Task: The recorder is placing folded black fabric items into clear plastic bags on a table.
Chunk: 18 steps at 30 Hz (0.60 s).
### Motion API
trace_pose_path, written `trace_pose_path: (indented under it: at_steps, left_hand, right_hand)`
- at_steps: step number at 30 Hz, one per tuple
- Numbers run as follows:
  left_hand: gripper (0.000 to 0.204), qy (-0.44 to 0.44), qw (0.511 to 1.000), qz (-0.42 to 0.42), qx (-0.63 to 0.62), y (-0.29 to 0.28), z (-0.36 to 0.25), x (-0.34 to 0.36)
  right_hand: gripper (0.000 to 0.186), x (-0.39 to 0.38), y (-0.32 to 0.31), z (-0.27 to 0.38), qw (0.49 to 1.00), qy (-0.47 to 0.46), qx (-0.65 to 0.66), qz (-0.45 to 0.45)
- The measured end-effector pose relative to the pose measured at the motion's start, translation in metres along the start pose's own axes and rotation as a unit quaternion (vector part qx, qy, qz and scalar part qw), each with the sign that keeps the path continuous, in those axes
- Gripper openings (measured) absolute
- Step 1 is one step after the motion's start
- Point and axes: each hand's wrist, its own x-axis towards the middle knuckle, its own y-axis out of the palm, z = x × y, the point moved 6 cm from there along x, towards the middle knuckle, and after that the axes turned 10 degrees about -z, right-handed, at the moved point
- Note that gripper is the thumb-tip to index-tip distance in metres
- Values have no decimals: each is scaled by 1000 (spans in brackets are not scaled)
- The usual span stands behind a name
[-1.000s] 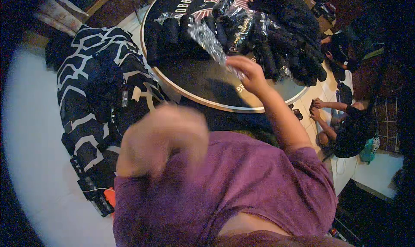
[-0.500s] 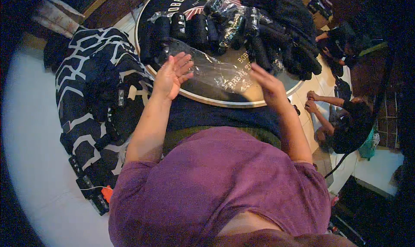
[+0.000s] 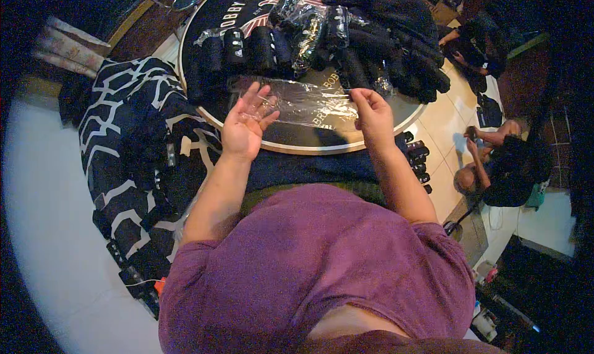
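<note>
A clear plastic sleeve [image 3: 312,106] is spread out above the round table [image 3: 396,116], which has a dark printed top and pale rim. My right hand [image 3: 371,112] pinches the sleeve at its right end. My left hand [image 3: 250,122] is palm up with fingers apart at the sleeve's left part; whether it bears any of it is hard to tell. Just beyond lie several black cylindrical bundles [image 3: 263,47], some in shiny clear wrap [image 3: 306,41].
Black-and-white patterned cloth [image 3: 108,128], with black items on it, lies at my left. At right, a person [image 3: 507,168] handles a small dark object; another person [image 3: 479,41] is farther back. Small black items [image 3: 416,156] line the floor beside the table. A cable [image 3: 139,281] runs at lower left.
The plastic was crumpled and raised in my right hand, then opened out. My right hand, open half a second ago, now pinches it. My left hand has moved up beside it from near my body.
</note>
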Motion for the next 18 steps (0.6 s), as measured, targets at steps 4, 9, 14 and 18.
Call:
trace_pose_path:
  at_steps: [4, 9, 14, 18]
  left_hand:
    - [44, 82, 991, -50, 96, -10, -14, 0]
    - [26, 125, 929, -93, 335, -21, -13, 8]
    - [22, 34, 969, -135, 202, -37, 5, 4]
    - [23, 94, 959, -159, 215, -46, 12, 2]
  right_hand:
    - [22, 6, -13, 7, 993, -111, -24, -30]
    - [21, 9, -20, 8, 986, -152, -58, -41]
    - [24, 18, -37, -19, 999, 0, -19, -49]
    - [17, 16, -28, -40, 999, 22, 27, 26]
